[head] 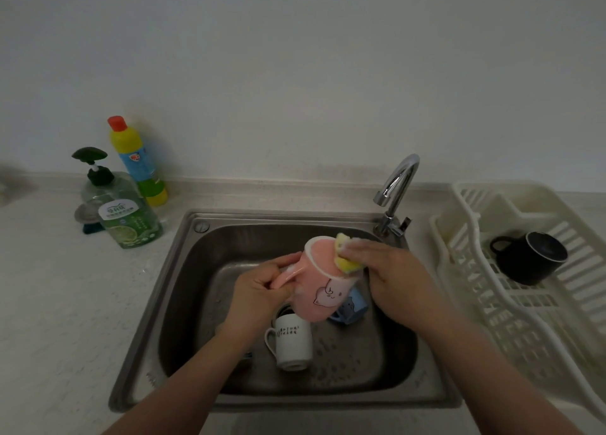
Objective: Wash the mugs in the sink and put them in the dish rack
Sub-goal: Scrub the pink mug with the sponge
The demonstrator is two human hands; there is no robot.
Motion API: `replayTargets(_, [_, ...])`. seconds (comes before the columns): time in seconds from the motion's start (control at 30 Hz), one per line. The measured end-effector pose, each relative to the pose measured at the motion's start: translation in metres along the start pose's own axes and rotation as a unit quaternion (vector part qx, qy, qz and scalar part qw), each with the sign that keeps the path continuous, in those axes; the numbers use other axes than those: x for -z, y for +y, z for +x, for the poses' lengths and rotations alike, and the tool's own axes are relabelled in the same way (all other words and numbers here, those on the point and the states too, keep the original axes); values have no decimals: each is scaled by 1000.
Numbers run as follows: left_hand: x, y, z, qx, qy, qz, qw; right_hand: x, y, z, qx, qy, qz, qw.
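Over the steel sink (pixel 183 270) my left hand (pixel 262 287) grips the handle of a pink mug (pixel 323 290) with a cat drawing, held tilted. My right hand (pixel 390 270) holds a yellow sponge (pixel 346 254) against the mug's rim. A white mug (pixel 292 341) lies in the basin below, and a blue mug (pixel 352 308) shows partly behind the pink one. A black mug (pixel 528 257) lies on its side in the white dish rack (pixel 524 329) to the right.
The chrome tap (pixel 396 192) curves over the sink's back right corner. A green dish-soap pump bottle (pixel 124 211) and a yellow bottle (pixel 137 162) with a red cap stand at the back left of the counter, with a small dark item behind them.
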State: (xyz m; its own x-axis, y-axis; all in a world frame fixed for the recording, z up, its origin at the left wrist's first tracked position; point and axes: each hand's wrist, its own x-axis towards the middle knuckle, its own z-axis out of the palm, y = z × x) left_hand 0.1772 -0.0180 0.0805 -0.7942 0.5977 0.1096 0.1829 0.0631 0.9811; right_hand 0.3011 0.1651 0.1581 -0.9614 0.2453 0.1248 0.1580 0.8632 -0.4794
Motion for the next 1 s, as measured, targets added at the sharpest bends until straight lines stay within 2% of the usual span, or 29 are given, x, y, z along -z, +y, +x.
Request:
replayTargets(0.13, [0,3,3,5,11,-11,1000,-2,-23,7,57,-33,5,998])
replayTargets(0.27, [4,2,3,9,9,13,1000,4,8,-2,9,-5,9,1000])
replayTargets(0.4, [-1,0,5,21,6,3,1000,-7,-14,11,40,-37,24,998])
replayTargets(0.43, [0,0,5,25,11,4,1000,-8,-12,9,43,-21,47,998])
replayTargets(0.5, [1,-3,6,34,22,-6,999,-8,1,0,8,64,102,993])
replayTargets(0.57, [1,-3,6,42,31,-38,998,-11,13,-6,-84,107,160,978])
replayTargets(0.63, [-3,2,5,52,45,-79,995,-22,13,-5,-157,71,216,961])
replayTargets(0.7, [-8,7,7,56,61,-127,988,-35,10,-4,-182,31,304,935])
replayTargets(0.77, [-8,10,9,51,60,-136,988,-38,10,-3,-202,36,380,902])
replayTargets(0.83, [-4,12,11,35,29,-117,992,-35,11,-1,-210,63,411,885])
replayTargets(1.0, [4,16,8,25,-48,-72,996,-40,9,-1,-200,77,398,892])
